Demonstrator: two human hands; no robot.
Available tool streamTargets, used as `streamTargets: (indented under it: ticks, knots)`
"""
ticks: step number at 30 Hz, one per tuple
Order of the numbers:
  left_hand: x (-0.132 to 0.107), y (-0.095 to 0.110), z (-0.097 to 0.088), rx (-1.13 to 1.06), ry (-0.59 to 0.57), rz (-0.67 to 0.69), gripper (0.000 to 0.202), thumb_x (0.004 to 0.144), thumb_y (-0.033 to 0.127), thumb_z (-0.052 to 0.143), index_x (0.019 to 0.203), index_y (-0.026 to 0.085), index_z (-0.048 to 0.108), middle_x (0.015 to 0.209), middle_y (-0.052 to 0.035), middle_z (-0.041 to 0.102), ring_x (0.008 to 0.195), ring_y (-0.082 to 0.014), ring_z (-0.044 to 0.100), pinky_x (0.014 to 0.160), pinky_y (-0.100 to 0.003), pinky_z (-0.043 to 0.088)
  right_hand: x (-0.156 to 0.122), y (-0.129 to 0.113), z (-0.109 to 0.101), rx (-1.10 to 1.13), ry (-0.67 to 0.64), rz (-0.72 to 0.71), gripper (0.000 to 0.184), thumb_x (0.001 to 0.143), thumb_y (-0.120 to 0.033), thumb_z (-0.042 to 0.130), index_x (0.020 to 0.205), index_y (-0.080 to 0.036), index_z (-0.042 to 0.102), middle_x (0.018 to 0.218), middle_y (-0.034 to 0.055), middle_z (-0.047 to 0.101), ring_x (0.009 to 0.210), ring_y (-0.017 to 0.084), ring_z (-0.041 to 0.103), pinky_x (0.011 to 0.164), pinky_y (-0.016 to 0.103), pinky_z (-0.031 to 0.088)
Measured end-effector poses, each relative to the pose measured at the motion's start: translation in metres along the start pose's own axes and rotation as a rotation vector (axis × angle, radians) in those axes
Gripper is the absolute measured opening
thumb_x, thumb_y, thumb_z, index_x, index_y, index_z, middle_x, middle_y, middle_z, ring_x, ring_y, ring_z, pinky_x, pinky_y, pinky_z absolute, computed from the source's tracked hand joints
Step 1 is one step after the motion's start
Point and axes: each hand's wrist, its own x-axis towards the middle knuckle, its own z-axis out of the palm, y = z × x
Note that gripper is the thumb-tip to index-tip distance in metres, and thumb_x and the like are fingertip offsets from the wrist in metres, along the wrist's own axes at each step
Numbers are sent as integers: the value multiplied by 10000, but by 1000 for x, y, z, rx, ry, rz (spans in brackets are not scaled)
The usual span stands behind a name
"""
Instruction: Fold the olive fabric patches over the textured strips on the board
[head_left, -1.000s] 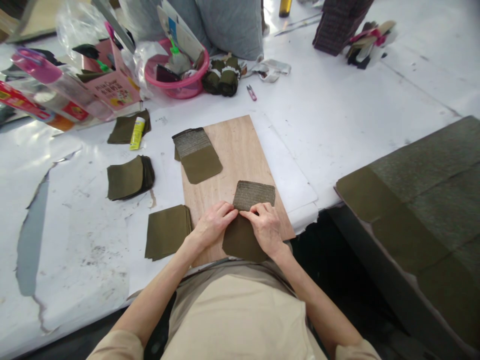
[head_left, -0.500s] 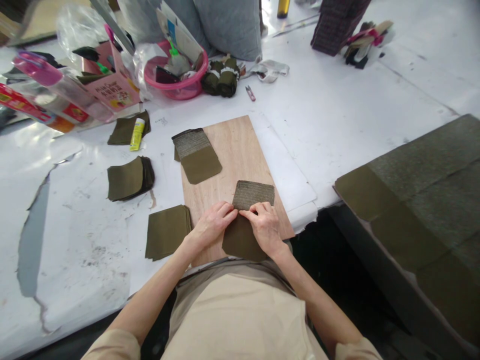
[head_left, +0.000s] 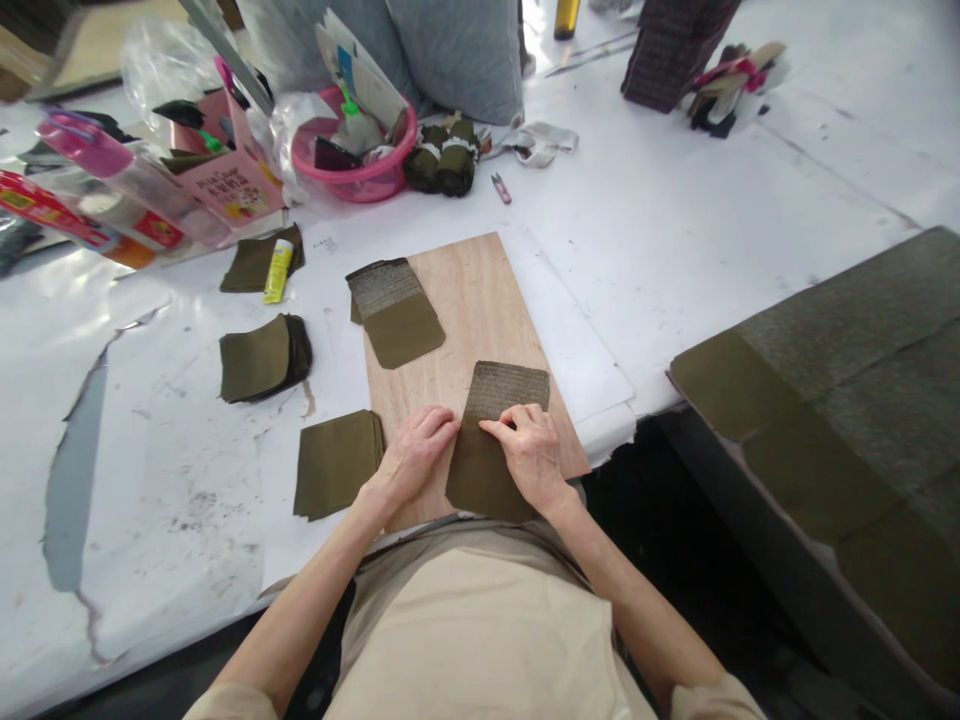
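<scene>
An olive fabric piece [head_left: 484,475] with a greyish, rough-textured upper part lies near the front of a thin wooden board [head_left: 480,300]. At its left edge, my left hand [head_left: 420,445] is closed, thumb and fingertips together against the cloth. My right hand [head_left: 532,455] rests over the piece's right side, thumb and index finger pinched at the line between the grey and plain parts. Its other fingers are curled. A similar two-tone fabric piece [head_left: 405,330] lies farther back on the board. Left of my left hand sits a stack of olive fabric squares [head_left: 337,465].
More olive fabric stacks [head_left: 259,360] lie at left, one under a yellow glue tube [head_left: 278,270]. A pink basket [head_left: 360,185], bottles and a pink box [head_left: 240,180] stand behind. Small thread snips [head_left: 501,188] lie beyond the board. Large olive fabric sheets [head_left: 832,400] are at right.
My left hand has moved slightly left, away from my right fingertips, to the fabric piece's left edge. My right hand has stayed in place.
</scene>
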Motion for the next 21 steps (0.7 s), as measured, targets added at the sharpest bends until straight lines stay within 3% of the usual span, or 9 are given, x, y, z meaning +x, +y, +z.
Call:
streamTargets:
  ticks: [4,10,21]
  knots:
    - [2,11,4,-14,91,-40,257,951,143,439,1159,148,589,1103,-99,604,1081,-210,534,928,-351,502,0,0,1,-13,-5,2,183,919,-238,590,1018,-331,714,909,22,607,893,186,440,751,325,313]
    - [0,24,20,61,50,-17,348,944,154,457,1279,156,550,1171,-115,606,1163,-254,509,975,-405,471,1,0,0,11,-8,16,216,904,-234,609,1060,-349,705,891,20,613,893,197,448,749,334,335]
    - [-1,27,17,127,45,-41,349,943,164,478,1280,166,568,1131,-108,633,1148,-248,525,951,-390,465,-4,8,-3,464,140,86,128,902,-229,604,943,-259,721,908,25,658,960,182,544,837,322,480]
